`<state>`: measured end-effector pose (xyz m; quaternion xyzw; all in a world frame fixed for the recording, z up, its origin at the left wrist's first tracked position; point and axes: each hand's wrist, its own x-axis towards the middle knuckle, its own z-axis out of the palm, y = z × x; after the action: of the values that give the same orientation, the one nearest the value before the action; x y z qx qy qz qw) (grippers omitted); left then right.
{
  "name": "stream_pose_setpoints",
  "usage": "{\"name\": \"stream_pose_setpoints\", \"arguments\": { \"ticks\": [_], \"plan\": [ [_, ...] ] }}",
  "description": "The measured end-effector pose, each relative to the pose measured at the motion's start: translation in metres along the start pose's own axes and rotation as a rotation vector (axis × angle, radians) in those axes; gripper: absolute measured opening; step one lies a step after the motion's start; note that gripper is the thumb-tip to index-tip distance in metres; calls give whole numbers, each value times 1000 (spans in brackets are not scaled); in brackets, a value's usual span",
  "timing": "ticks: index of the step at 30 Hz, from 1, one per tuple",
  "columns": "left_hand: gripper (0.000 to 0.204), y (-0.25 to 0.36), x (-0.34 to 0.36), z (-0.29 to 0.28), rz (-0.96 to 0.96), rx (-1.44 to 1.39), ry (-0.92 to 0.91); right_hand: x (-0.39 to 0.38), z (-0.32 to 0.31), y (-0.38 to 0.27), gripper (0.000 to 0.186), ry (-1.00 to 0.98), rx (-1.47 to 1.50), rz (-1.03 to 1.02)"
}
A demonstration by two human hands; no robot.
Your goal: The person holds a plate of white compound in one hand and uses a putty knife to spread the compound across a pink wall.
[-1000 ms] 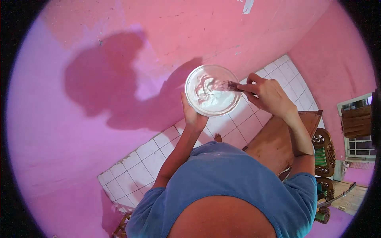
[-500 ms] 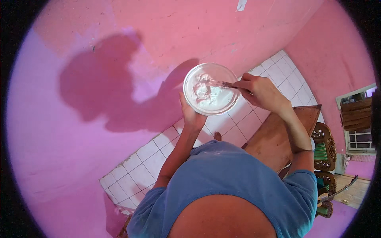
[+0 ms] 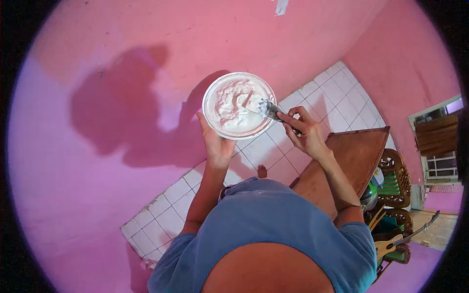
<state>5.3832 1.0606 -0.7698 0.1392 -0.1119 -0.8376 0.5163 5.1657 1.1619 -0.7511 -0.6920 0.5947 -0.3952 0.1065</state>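
A round white tub [image 3: 211,122] of thick white paste [image 3: 228,115] is held up in front of me beside the pink wall. My left hand [image 3: 218,148] supports it at its near left side, thumb up along the outside and the other fingers hidden beneath. In my right hand [image 3: 305,131] is a putty knife [image 3: 273,112], its dark handle pinched between thumb and fingers. The paste-smeared blade reaches over the rim and rests in or just above the paste, near the middle right of the tub.
The pink wall [image 3: 161,29] rises on the left and ahead, bearing my shadow. White floor tiles [image 3: 171,207] run along its foot. A brown wooden table [image 3: 359,146] stands right, with carved chairs [image 3: 395,171] and a guitar [image 3: 388,245] beyond it.
The tub and both hands have shifted left. The putty knife has turned so its flat blade shows, and my right hand has moved lower along with it, fingers more spread on the handle.
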Motion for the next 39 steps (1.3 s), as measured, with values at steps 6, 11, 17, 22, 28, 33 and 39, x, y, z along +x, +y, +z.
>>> {"name": "stream_pose_setpoints", "arguments": {
  "ticks": [6, 11, 17, 22, 28, 33, 39],
  "plan": [
    [60, -3, 4, -8, 26, -140, -5, -5, -33, -7, 41, -213, -193, -12],
    [55, -4, 6, -17, 36, -146, 31, -5, -62, -12, 41, -298, -222, -24],
    [60, -8, 8, -19, 89, 57, 77, -1, -95, -20, 39, -397, -253, 19],
    [63, -6, 2, -13, 30, -32, -7, 11, -93, -21, 30, -380, 24, 40],
    [64, 0, 6, -17, -36, -2, 2, 34, -19, -2, 19, -489, 864, 610],
    [63, 0, 7, -23, -112, -129, -69, 21, -16, 27, 20, -544, 1124, 705],
    [62, -4, 11, -24, -41, -65, 40, -7, -49, 41, 20, -585, 1007, 843]
  ]
}}
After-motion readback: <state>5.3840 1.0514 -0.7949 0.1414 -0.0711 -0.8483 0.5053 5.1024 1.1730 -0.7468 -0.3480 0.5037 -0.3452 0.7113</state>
